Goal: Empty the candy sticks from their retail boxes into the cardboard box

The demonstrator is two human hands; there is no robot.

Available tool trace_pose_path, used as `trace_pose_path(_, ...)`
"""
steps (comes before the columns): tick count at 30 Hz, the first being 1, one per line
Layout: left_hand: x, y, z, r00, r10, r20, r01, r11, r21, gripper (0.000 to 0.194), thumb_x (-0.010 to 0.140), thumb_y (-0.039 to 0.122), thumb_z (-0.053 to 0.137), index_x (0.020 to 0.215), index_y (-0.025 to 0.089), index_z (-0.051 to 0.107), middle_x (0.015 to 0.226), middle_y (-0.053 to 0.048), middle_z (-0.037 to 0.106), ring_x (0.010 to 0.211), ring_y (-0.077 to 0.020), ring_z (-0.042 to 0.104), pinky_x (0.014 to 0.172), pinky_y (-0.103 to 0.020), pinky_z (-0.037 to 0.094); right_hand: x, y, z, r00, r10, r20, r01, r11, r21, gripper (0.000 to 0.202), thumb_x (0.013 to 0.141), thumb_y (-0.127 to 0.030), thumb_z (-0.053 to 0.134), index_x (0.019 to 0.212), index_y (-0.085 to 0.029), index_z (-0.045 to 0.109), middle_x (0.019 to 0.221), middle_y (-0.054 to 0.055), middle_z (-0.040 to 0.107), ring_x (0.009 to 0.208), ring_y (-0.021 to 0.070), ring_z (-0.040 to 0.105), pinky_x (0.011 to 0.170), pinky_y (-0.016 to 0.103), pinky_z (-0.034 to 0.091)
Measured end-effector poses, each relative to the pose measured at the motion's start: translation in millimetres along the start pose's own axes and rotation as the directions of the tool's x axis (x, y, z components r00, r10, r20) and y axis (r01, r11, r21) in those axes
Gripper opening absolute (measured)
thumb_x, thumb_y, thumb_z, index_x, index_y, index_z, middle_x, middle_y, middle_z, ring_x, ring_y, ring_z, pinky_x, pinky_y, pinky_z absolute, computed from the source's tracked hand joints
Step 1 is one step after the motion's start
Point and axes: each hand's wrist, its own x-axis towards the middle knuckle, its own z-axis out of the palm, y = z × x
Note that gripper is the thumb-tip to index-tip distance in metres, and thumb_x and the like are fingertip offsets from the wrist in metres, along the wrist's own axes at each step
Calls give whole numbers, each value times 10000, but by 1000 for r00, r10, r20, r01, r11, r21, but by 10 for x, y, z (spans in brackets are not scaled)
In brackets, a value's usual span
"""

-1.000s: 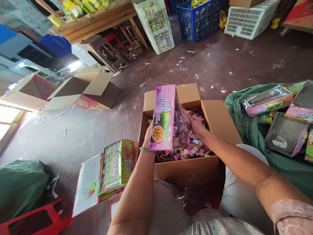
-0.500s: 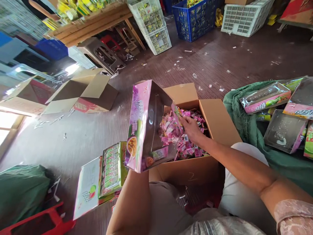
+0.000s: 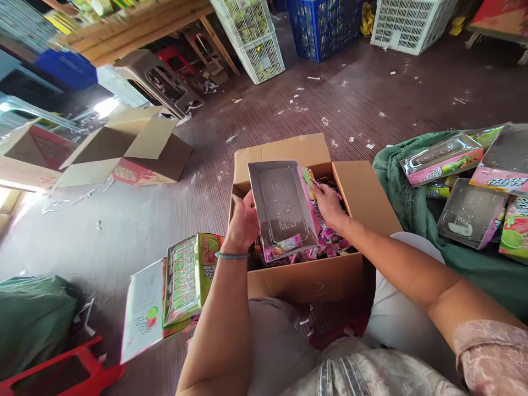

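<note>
A pink-printed packaging box (image 3: 282,206) with an embossed clear plastic tray is held between my two hands, tilted over an open cardboard carton (image 3: 305,280). At its left side, my left hand (image 3: 241,223) supports it, with some fingers hidden behind the edge. My right hand (image 3: 329,208) pinches the box's right printed edge. Inside the carton lie many small pink wrapped packets (image 3: 330,242), partly covered by the box. Left of the carton, a green display box (image 3: 183,280) filled with rows of green packets rests with its white lid (image 3: 142,313) folded open.
Similar packaging boxes (image 3: 472,214) lie on a green sack (image 3: 396,165) at right. Open cartons (image 3: 140,148) stand at the left. A red stool (image 3: 82,363), white crates (image 3: 262,58), a blue crate (image 3: 319,30) and a wooden table (image 3: 136,30) surround the spot. Paper scraps litter the floor.
The packaging box has swung from standing on its side to facing up and sits lower over the carton. My left hand has come into sight at its left side; my right hand keeps its edge.
</note>
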Motion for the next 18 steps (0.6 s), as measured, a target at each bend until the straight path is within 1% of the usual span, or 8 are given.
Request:
trace_pose_path(2,-12,-35,34,997,18,-74,-17,1000,10,688,751,545,914,1320,246,670,1134,-74,789,1065,-271,751,952,-381,624,-54,-17,-46,996,8,90,-9,1000,20,499,937,-678,616,762,-218,533,731,-32,523,736,142,486,733,281,421)
trace_pose_path(4,-41,-45,43,986,50,-157,-52,999,-6,611,720,395,949,1253,234,698,1112,-60,793,1084,-267,749,957,-354,616,-149,-71,-102,954,24,299,-42,998,55,510,911,-729,640,846,-228,568,802,-10,597,810,172,569,791,311,497)
trace_pose_path(6,-64,-30,30,967,90,-239,-104,994,-46,477,761,398,906,1162,211,729,1073,-61,793,1114,-263,741,937,-319,613,-263,-130,-160,832,37,553,-87,994,65,533,831,-714,763,1026,-244,601,969,21,684,947,211,645,885,366,557)
trace_pose_path(8,-79,-5,18,954,115,-277,-139,988,-68,431,769,399,883,1123,198,741,1041,-58,791,1117,-255,738,901,-292,614,-371,-151,-203,688,59,723,-111,994,25,722,723,-630,901,1241,-258,563,1179,61,705,1111,250,669,991,422,573)
trace_pose_path(10,-99,15,30,962,127,-240,-151,985,-86,507,752,384,886,1200,206,729,1062,-57,791,1130,-258,736,912,-303,614,-453,-130,-227,599,79,797,-94,995,-28,948,638,-566,972,1394,-257,489,1346,99,665,1250,280,646,1081,460,555)
trace_pose_path(12,-129,29,61,974,146,-171,-163,982,-94,604,745,352,887,1305,231,694,1129,-63,790,1159,-262,729,961,-332,608,-494,-108,-248,550,74,832,-37,997,-64,1046,617,-559,983,1464,-247,455,1434,119,623,1330,290,613,1140,469,524)
trace_pose_path(15,-169,53,83,970,174,-167,-194,975,-111,547,775,323,847,1295,234,701,1146,-66,787,1165,-259,726,986,-343,605,-502,-175,-310,483,58,874,97,988,-119,942,712,-613,920,1464,-236,495,1432,116,635,1304,276,628,1133,445,516)
trace_pose_path(18,-181,67,64,965,120,-235,-160,974,-160,394,799,336,802,1162,200,734,1092,-72,788,1153,-280,731,955,-350,623,-534,-340,-379,495,54,867,364,893,-264,753,831,-673,819,1388,-213,605,1314,117,704,1222,291,659,1116,477,490)
